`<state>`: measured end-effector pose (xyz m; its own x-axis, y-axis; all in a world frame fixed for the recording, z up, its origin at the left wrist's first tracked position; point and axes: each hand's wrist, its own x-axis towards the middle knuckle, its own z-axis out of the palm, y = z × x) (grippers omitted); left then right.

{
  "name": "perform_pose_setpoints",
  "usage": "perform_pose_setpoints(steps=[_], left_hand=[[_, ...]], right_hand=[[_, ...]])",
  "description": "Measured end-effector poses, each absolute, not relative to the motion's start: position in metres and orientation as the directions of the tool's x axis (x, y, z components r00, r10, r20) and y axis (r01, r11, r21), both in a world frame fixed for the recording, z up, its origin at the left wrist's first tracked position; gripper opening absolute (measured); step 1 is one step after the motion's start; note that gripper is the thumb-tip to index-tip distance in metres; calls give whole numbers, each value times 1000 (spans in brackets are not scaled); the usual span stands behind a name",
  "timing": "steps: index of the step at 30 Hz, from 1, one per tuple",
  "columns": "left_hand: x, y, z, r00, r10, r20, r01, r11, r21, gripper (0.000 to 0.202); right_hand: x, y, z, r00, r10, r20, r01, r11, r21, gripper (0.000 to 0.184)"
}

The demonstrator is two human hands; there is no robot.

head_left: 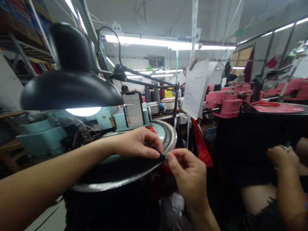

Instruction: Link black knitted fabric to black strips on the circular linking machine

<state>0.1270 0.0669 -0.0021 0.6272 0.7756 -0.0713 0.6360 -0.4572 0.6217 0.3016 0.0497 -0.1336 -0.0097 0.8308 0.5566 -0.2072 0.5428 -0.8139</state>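
Black knitted fabric (120, 173) hangs around the toothed rim of a circular linking machine dial (168, 138). My left hand (137, 144) reaches in from the left, its fingertips pressing the fabric's edge against the dial. My right hand (187, 173) comes up from below, thumb and forefinger pinched on the same edge beside my left fingertips. A small teal spot shows at the pinch, too small to identify. The fabric hides the lower part of the dial.
A black desk lamp (69, 86) shines over the pale teal machine body (130, 118), and a phone (132, 109) stands upright on it. A paper note (195, 88) and a red bag (201, 144) hang nearby. At right, a co-worker's hand (282, 157) works at black fabric, with pink machines (228, 101) beyond.
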Motion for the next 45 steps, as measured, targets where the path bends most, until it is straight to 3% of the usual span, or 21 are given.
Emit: perform_pose_setpoints(steps=[2,4,8,12,18,28,40,45], left_hand=[[128,66,-3,635,772,4,623,-515,589,26],[130,68,-7,617,784,60,609,-525,595,26],[128,74,-8,556,831,-17,653,-424,628,31],[124,72,-1,592,786,-179,710,-404,576,29],[131,72,-11,551,834,-22,686,-438,581,27],[129,79,-25,531,846,34,565,-384,730,27],[131,78,-24,522,853,29,586,-382,715,27],[130,78,-24,524,851,35,557,-374,741,27]], right_hand=[[298,47,-139,-91,822,563,-227,533,-815,23],[294,42,-145,-61,814,577,-224,552,-803,22],[284,39,-154,104,893,437,-354,444,-823,15],[283,46,-156,-24,943,331,-504,274,-819,23],[283,55,-163,-330,903,275,-617,14,-787,27],[282,48,-153,-154,917,369,-534,237,-812,14],[283,52,-157,-248,906,343,-567,152,-810,18],[283,49,-155,-151,917,368,-513,246,-823,14]])
